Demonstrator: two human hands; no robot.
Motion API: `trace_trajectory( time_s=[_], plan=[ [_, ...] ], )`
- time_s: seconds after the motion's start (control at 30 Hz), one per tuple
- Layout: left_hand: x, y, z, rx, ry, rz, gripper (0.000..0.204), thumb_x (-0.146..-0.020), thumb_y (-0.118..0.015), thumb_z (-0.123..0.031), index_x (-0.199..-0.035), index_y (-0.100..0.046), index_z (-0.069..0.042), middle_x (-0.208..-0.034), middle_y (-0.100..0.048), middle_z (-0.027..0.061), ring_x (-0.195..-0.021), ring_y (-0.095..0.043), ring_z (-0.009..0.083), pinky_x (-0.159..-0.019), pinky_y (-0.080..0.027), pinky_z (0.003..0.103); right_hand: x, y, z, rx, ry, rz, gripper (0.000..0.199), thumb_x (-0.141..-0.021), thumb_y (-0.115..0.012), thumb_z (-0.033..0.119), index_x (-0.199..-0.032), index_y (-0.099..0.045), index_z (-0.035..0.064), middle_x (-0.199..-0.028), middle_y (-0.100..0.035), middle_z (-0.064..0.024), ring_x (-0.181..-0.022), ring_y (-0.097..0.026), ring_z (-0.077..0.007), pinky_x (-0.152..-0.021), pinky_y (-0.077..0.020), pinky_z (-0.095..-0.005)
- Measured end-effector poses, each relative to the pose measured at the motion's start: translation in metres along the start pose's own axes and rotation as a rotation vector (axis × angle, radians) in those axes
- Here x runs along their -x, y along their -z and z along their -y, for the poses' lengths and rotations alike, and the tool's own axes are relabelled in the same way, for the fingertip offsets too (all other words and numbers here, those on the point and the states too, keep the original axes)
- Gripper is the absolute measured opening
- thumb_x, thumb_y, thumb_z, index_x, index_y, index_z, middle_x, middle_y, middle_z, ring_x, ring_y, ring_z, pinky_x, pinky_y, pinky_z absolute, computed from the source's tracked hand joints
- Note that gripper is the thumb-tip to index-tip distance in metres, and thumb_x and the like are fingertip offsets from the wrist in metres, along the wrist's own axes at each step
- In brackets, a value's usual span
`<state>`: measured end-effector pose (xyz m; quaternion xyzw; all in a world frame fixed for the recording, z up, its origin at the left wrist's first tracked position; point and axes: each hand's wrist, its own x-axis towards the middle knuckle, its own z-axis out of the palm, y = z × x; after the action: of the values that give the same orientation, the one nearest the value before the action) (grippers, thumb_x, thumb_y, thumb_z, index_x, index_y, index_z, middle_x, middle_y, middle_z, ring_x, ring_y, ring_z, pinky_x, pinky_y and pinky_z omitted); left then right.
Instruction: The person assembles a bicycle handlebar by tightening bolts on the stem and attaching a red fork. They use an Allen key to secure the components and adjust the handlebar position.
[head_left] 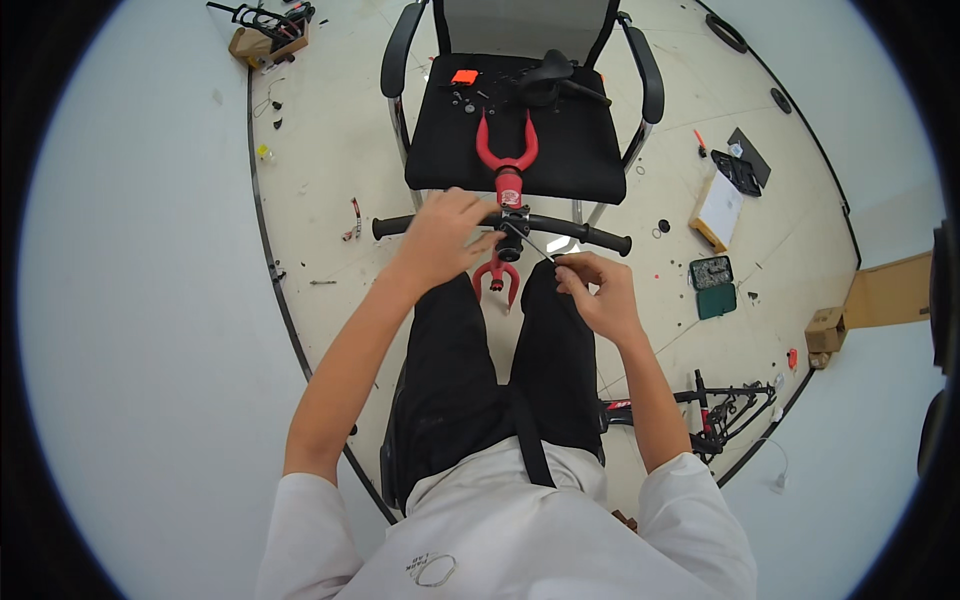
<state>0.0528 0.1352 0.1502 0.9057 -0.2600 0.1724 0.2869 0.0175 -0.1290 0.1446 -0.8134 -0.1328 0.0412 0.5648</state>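
Observation:
A black handlebar lies crosswise above my knees, joined at its middle to a black stem. Beyond it a red bicycle fork points away from me, its two legs resting on the chair seat. My left hand reaches over the handlebar with fingers closed at the left side of the stem, hiding part of the bar. Between thumb and fingers, my right hand pinches a thin metal hex key, whose far end meets the stem. Below the stem hangs a smaller red forked part.
The black office chair holds a bicycle saddle, an orange box and several small parts. On the right floor are a green case, a white-topped box and a black bicycle frame. Cardboard stands by the wall.

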Motion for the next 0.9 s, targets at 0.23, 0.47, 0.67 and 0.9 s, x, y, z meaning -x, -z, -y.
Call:
trace_trajectory(
  time_s=[0.23,0.47,0.67,0.9],
  plan=[
    [-0.004,-0.030,-0.007,0.304,0.183,-0.058,0.013,-0.087,-0.071,-0.008,-0.096,-0.069,0.001,-0.082,-0.065,0.0113,-0.073,-0.062,0.0251,-0.065,-0.049,0.034,-0.051,0.011,-0.035,-0.234,-0.106,-0.175,0.018,-0.091,-0.069,0.009,-0.099,-0.071,-0.0070,-0.079,-0.072,-0.0095,-0.068,-0.069,-0.0130,-0.063,-0.0550,-0.0253],
    [0.004,-0.042,-0.018,0.399,0.401,-0.174,0.016,-0.086,-0.071,-0.004,-0.101,-0.069,0.003,-0.078,-0.067,0.0121,-0.069,-0.063,0.0204,-0.063,-0.049,0.030,-0.143,-0.046,-0.031,-0.116,-0.069,-0.173,0.034,-0.082,-0.074,0.013,-0.111,-0.071,-0.0054,-0.087,-0.075,-0.0164,-0.074,-0.074,-0.0194,-0.071,-0.0578,-0.0311],
    [0.033,-0.023,-0.025,0.314,0.319,-0.205,0.022,-0.085,-0.071,-0.001,-0.106,-0.071,-0.001,-0.080,-0.068,0.0105,-0.066,-0.062,0.0201,-0.061,-0.048,0.030,-0.150,-0.098,0.005,0.234,0.251,0.073,0.032,-0.080,-0.064,0.007,-0.110,-0.072,0.0003,-0.092,-0.071,-0.0228,-0.086,-0.069,-0.0387,-0.080,-0.0555,-0.0434],
    [0.053,0.016,-0.009,0.161,0.376,-0.400,0.012,-0.085,-0.073,-0.003,-0.097,-0.073,-0.002,-0.080,-0.068,0.0076,-0.063,-0.058,0.0177,-0.059,-0.047,0.029,-0.102,-0.095,0.021,0.415,0.549,0.310,0.018,-0.081,-0.066,0.002,-0.097,-0.073,-0.0007,-0.084,-0.071,-0.0163,-0.083,-0.068,-0.0349,-0.079,-0.0530,-0.0393]
  ],
)
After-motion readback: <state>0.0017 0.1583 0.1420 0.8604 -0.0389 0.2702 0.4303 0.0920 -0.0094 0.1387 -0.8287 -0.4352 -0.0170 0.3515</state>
